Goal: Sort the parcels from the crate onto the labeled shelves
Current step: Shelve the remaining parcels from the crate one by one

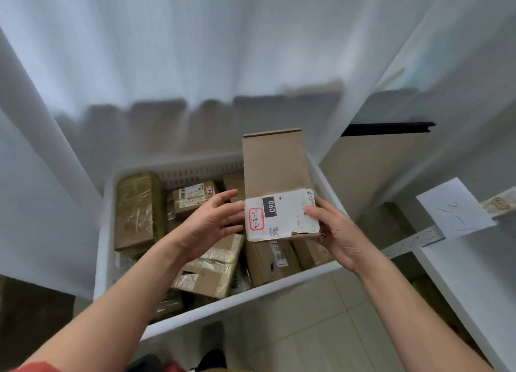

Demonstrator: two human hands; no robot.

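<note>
A white curtain [83,98] hangs along the left and behind, with dim box shapes showing through its lower part. Below it stands the white crate [237,302], slotted along its far wall and filled with cardboard parcels. At the crate's left end lies a tape-wrapped parcel [138,212]. Just right of it sits a smaller labelled parcel [194,197] with a printed sticker on top.

The left hand [215,221] hovers over the middle of the crate. Its fingers are straight and spread, and the fingertips reach the left edge of the held box; whether they press on it I cannot tell. Under this wrist lies a taped parcel [212,265], tilted.

The cardboard box [275,165] is held above the crate's right half, its long side running away from the person. A white shipping label [282,218] covers its near end, bearing "060" on a black patch and a handwritten code in a red outline.

The right hand [332,232] grips the box's right side, thumb on the label and fingers beneath. More brown parcels [268,262] lie below the box.

Farther right, a white shelf [463,276] carries a paper sheet [453,211] with faint handwriting. Pale floor tiles [307,329] show beneath.
</note>
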